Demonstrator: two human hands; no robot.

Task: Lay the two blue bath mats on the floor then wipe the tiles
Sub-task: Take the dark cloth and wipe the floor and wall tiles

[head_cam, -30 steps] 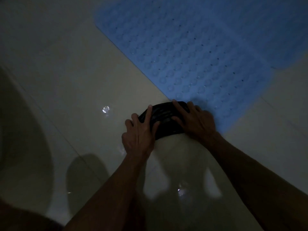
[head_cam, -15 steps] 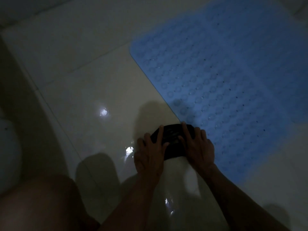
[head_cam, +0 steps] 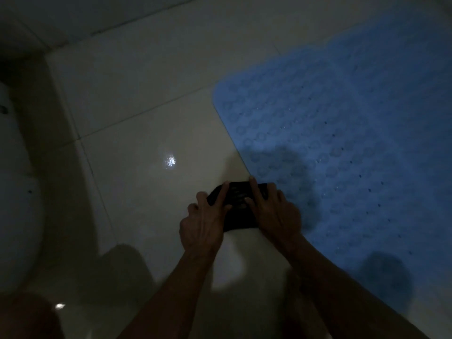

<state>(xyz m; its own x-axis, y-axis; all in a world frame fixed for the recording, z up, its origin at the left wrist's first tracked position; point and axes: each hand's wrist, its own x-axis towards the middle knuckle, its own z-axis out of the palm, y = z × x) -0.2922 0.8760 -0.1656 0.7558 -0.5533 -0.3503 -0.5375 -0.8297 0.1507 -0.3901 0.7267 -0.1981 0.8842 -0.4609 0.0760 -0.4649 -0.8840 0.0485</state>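
Observation:
A blue bath mat [head_cam: 342, 148] with a bumpy, holed surface lies flat on the pale floor tiles [head_cam: 146, 133] at the right; a seam far right suggests a second mat beside it, but the dim light hides it. A dark patterned cloth [head_cam: 238, 211] lies on the tile at the mat's near left edge. My left hand [head_cam: 203, 223] presses on the cloth's left side with straight fingers. My right hand [head_cam: 274, 211] presses on its right side, fingers spread, partly over the mat's edge.
A white toilet base [head_cam: 14, 192] stands at the far left. The wall's foot [head_cam: 117, 25] runs along the top. My knee [head_cam: 27, 316] shows at the bottom left. The tiles look wet and shiny, with light glints.
Both hands and the cloth have slid nearer to me along the mat's left edge. The view has shifted, bringing the toilet, the wall's foot and my knee into sight.

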